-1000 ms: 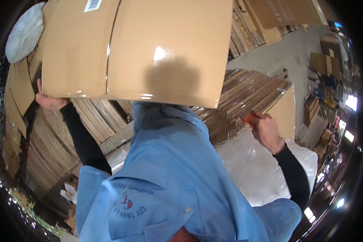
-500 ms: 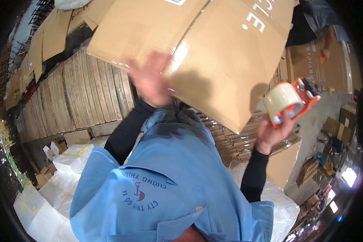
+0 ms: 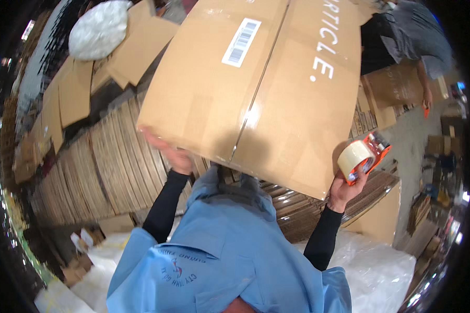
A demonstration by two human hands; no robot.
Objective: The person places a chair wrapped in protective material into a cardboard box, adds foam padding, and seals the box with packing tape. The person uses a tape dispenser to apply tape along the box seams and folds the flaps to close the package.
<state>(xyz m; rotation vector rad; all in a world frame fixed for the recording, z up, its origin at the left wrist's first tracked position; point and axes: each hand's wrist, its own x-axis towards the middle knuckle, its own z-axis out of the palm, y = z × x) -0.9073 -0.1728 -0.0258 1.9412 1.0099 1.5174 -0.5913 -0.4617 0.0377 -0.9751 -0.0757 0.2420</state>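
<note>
Holds one tape dispenser [image 3: 358, 157] in right grip [image 3: 345, 190], beside near-right corner of one carton [image 3: 214, 104]; has left grip [image 3: 172, 154], blurred, at carton's near-left corner; cannot tell if wide or narrow.

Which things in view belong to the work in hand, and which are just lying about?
In hand:
- large cardboard box, left hand at its near edge
- tape dispenser, held in the right hand

Lying about:
- stacked cardboard
- round white bundle
- white plastic
</note>
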